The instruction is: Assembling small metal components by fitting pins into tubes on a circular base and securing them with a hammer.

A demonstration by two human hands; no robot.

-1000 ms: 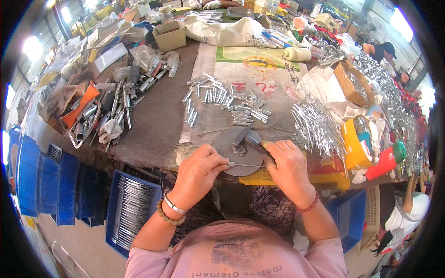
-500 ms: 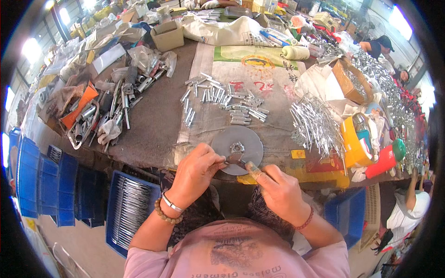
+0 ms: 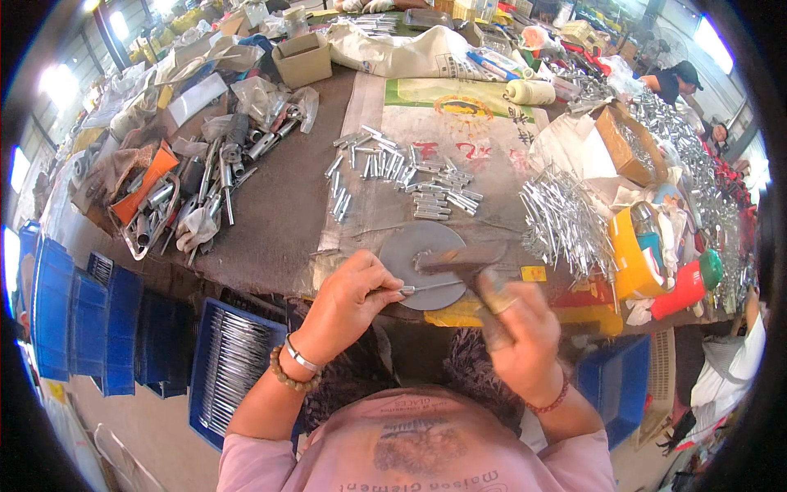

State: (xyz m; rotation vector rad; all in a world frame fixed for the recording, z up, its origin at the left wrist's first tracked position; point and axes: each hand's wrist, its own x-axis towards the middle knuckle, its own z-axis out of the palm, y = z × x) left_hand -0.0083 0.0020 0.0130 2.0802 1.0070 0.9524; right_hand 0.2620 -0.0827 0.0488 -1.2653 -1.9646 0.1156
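Note:
My left hand [image 3: 352,297] pinches the end of a thin metal rod [image 3: 434,287], which has a short silvery sleeve at my fingertips. The rod reaches rightward over a round grey metal disc [image 3: 402,244] at the table's near edge. My right hand [image 3: 525,332], slightly blurred, is wrapped round the handle of a hammer [image 3: 463,257]. The hammer's dark head is over the disc's right part, beyond the rod; whether it touches the disc I cannot tell. Past the disc lie several short metal tubes [image 3: 430,201] on a printed sack [image 3: 484,139].
To the right lies a heap of thin metal rods [image 3: 561,217], beside a cut yellow container [image 3: 635,254] and a red bottle [image 3: 679,295]. Tools and metal parts [image 3: 217,176] pile up on the left. A blue crate of rods [image 3: 238,361] stands below the table's left edge.
My right hand has moved rightward and now holds the hammer clearly over the disc. The thin rod now shows stretched across the disc from my left fingers, which have barely moved.

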